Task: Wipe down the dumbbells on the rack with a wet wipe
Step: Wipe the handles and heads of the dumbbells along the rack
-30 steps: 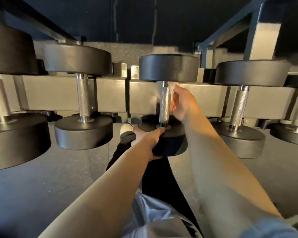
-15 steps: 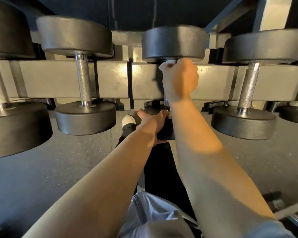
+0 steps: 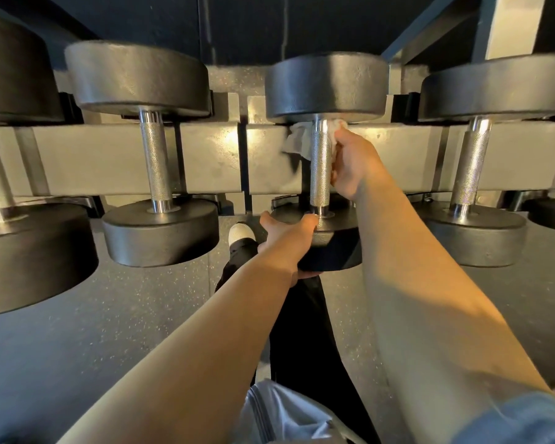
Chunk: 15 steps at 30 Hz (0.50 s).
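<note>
A black dumbbell with a knurled steel handle (image 3: 320, 168) lies across the grey rack rail (image 3: 141, 158) in the middle of the view. My right hand (image 3: 353, 165) holds a white wet wipe (image 3: 297, 139) wrapped behind the handle's upper part, just under the far head (image 3: 327, 84). The wipe's loose end hangs out on the handle's left. My left hand (image 3: 285, 238) grips the near head (image 3: 334, 248) from the left and below, thumb on its top face.
More black dumbbells sit on the rack: one to the left (image 3: 154, 155), a larger one at the far left (image 3: 13, 238), one to the right (image 3: 471, 161). Speckled dark floor (image 3: 109, 315) lies below, with my leg and white shoe (image 3: 241, 233) under the rack.
My right hand came off the top of the handle and now sits to its right, with the wipe behind the bar. The left hand kept its grip on the near head.
</note>
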Motion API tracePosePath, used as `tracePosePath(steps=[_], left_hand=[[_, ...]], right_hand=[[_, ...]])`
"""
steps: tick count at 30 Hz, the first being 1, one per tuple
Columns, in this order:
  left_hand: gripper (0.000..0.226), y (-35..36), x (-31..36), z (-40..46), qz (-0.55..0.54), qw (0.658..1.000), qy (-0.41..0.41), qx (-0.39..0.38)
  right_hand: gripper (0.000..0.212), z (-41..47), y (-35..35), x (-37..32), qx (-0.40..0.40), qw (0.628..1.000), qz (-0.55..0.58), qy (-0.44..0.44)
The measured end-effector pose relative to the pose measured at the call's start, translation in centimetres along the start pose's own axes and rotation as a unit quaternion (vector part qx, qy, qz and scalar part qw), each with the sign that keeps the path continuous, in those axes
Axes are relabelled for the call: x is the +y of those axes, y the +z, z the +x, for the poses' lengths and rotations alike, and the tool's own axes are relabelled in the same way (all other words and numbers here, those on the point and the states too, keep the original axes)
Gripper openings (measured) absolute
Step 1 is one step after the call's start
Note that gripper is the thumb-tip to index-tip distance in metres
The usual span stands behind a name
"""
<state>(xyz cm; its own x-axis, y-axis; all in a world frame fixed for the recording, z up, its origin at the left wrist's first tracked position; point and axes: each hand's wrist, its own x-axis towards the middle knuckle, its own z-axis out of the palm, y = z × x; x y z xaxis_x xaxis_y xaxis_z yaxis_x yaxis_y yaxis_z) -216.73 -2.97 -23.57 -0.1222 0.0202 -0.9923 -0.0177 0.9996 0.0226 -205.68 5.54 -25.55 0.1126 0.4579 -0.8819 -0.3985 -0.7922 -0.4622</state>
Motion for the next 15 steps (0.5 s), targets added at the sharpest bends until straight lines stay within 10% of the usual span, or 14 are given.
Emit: tracePosePath(steps=[5,15], left_hand=[[0.082,0.2,0.2,0.1,-0.004,1.0,0.002,0.013],[0.098,0.3,0.0,0.2,-0.009,1.0,-0.011,0.011]], right_hand=[[0.036,-0.5,2.0,-0.6,0.075,0.981,-0.176,-0.035],[0.038,-1.0,5.0,0.8,0.259,0.778,-0.541,-0.184]])
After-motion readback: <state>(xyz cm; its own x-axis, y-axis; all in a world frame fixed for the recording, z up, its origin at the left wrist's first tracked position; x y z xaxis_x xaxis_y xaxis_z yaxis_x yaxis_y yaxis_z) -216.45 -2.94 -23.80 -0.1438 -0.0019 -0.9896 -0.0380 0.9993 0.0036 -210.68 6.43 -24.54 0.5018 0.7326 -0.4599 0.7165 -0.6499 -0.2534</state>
